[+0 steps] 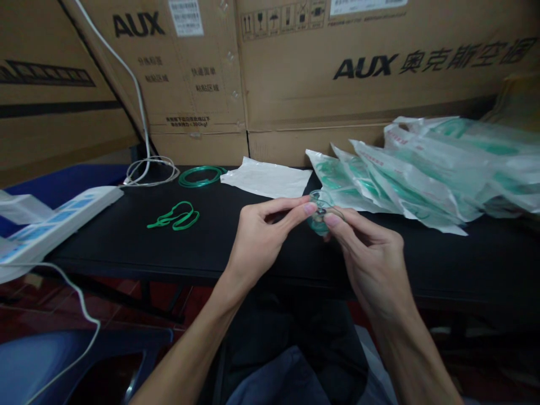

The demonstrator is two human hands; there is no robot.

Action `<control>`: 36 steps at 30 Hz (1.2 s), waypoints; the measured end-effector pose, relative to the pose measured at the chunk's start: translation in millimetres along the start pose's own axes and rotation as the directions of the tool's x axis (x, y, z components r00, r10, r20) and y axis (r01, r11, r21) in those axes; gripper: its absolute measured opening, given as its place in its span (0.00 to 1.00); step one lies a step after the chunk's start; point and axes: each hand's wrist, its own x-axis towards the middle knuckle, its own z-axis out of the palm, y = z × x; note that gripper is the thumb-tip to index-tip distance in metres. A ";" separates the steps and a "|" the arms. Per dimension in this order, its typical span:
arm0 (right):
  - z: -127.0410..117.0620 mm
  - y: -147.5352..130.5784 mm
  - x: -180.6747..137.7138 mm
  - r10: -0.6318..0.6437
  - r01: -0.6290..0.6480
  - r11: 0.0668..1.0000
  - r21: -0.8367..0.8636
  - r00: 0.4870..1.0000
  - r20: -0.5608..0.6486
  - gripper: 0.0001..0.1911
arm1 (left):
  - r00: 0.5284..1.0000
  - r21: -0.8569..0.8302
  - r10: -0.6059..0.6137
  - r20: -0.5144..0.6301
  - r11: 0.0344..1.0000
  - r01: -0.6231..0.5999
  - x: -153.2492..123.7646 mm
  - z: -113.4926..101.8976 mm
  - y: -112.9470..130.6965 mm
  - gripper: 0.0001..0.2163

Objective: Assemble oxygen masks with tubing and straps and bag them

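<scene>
My left hand (pixel 261 236) and my right hand (pixel 373 253) meet over the front part of the black table. Between their fingertips is a small clear, green-tinted plastic oxygen mask (pixel 319 227). The left thumb and forefinger pinch its left side, while the right thumb and fingers grip its right side near a small shiny piece. Fingers cover much of the mask, so its full shape is hidden. To the left lie a green elastic strap (pixel 185 226) and a coil of green tubing (pixel 202 176). A flat white packet (pixel 266 179) rests behind my hands.
Several clear and white packets with green contents (pixel 405 174) are piled at the right. A white power strip (pixel 63 222) and a coiled white cable (pixel 152 171) are at the left. Large cardboard boxes (pixel 295 101) stand behind the black table (pixel 139 247). A blue stool (pixel 63 360) is below left.
</scene>
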 end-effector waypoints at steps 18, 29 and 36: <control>-7.0 -2.5 1.6 0.284 -0.320 0.932 0.169 0.936 0.207 0.23 | 0.968 0.068 -0.088 0.237 0.995 0.074 5.4 -22.9 6.6 0.07; -7.2 -17.3 2.0 0.312 -0.428 0.867 0.256 0.866 0.391 0.17 | 0.962 0.156 0.089 0.259 0.979 -0.132 4.5 -23.8 6.5 0.08; -5.5 -10.4 2.3 0.273 -0.357 0.919 0.168 0.882 0.384 0.18 | 0.948 0.283 0.287 0.138 0.906 -0.315 -0.4 -15.4 0.7 0.02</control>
